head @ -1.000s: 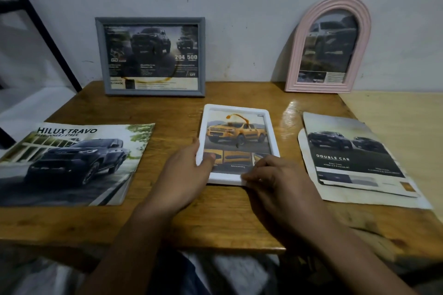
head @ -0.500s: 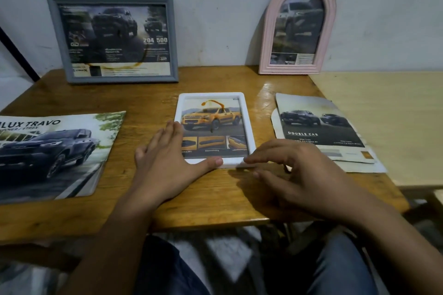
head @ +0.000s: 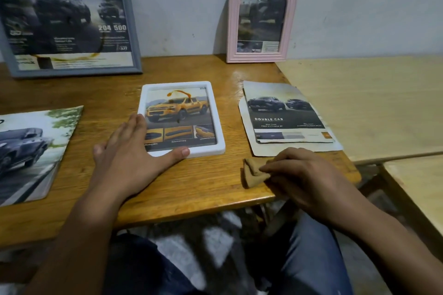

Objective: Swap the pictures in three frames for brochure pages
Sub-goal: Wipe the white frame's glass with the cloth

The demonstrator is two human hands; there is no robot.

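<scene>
**White frame under left hand, cloth in right**

White frame (head: 182, 118) lies flat on bench (head: 203, 184). Left hand (head: 129, 153), fingers straight, rests on its lower-left corner. Right hand (head: 304, 175), right of the frame, pinches a brown cloth (head: 251, 172) just below loose pages (head: 287, 115).

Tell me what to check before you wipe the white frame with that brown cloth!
1. White frame lies flat on the wooden table: ok.
2. Left hand rests on the frame's near left corner to steady it: ok.
3. Right hand holds the brown cloth in its fingers: ok.
4. Yellow truck page sits inside the frame: ok.
5. Loose brochure pages lie clear of the frame: ok.
6. Glass clean: cannot tell.
</scene>
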